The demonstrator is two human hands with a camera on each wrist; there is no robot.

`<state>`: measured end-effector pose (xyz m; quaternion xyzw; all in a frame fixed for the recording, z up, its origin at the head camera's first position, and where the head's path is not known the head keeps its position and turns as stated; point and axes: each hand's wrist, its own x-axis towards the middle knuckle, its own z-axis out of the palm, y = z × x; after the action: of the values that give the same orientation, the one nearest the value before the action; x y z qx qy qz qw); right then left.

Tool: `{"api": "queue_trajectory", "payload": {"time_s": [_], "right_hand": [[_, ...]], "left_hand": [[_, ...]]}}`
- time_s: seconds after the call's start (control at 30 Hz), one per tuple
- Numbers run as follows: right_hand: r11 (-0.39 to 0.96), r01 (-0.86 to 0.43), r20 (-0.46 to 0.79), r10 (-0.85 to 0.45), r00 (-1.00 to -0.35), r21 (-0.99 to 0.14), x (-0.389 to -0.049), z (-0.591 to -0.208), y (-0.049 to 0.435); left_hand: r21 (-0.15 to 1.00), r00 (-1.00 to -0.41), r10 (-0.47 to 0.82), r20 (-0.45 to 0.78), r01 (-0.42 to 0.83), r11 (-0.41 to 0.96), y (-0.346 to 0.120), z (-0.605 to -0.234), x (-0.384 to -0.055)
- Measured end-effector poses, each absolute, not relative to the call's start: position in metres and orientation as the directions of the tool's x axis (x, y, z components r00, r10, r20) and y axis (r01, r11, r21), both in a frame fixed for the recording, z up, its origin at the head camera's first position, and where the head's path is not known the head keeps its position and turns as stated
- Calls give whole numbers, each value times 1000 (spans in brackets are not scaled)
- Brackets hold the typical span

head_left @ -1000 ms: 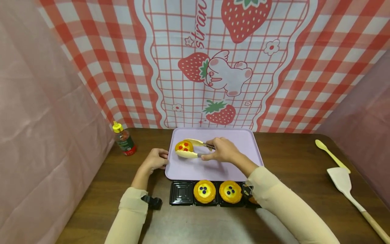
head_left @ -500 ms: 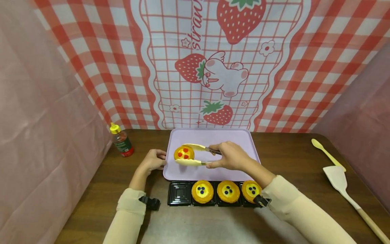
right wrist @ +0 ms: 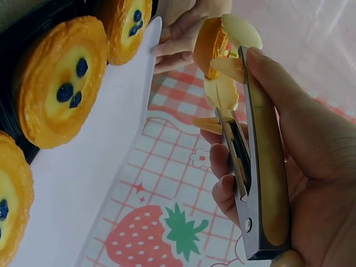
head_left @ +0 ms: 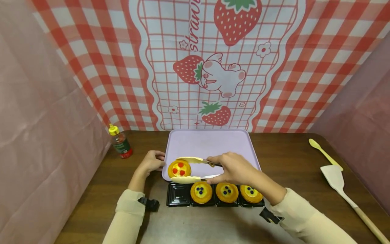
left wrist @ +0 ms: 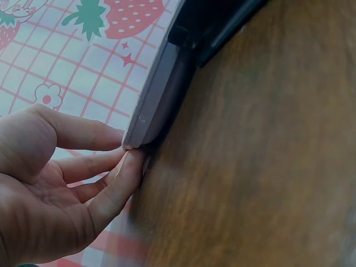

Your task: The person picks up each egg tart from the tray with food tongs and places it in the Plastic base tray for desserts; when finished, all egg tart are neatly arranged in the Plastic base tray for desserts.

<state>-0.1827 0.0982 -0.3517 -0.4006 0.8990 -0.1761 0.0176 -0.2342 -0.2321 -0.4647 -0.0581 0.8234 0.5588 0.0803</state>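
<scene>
My right hand (head_left: 234, 167) grips tongs (right wrist: 266, 167) with pale yellow scalloped tips. Between those tips a tart (head_left: 179, 168) with red fruit pieces is held over the front left corner of a lilac tray (head_left: 213, 144). My left hand (head_left: 152, 160) is at the tray's left edge; in the left wrist view its thumb and fingers pinch the tray's rim (left wrist: 153, 103). Just in front of the tray lies a row of black square containers (head_left: 178, 195). The leftmost shows its ridged bottom, and the others hold blueberry tarts (head_left: 201, 192).
A squeeze bottle (head_left: 122, 145) with a yellow cap stands at the back left. To the right lie a pale yellow spoon (head_left: 326, 154) and a white spatula (head_left: 338, 183) with a wooden handle. A checked strawberry cloth (head_left: 219, 81) hangs behind the tray.
The right hand has brought the tongs and the red-topped tart toward the near side, from the tray's left middle to its front left corner. The left hand stays at the tray's edge.
</scene>
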Motion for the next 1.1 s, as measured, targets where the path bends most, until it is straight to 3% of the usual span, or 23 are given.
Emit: {"api": "queue_trajectory", "payload": {"time_s": [0.53, 1.1], "right_hand": [[594, -722, 33, -764, -645, -353, -175, -368, 95], [593, -753, -37, -792, -610, -287, -178, -388, 74]], "left_hand": [[909, -978, -3, -207, -194, 369, -232, -465, -234], [911, -977, -6, -213, -201, 360, -233, -463, -235]]}}
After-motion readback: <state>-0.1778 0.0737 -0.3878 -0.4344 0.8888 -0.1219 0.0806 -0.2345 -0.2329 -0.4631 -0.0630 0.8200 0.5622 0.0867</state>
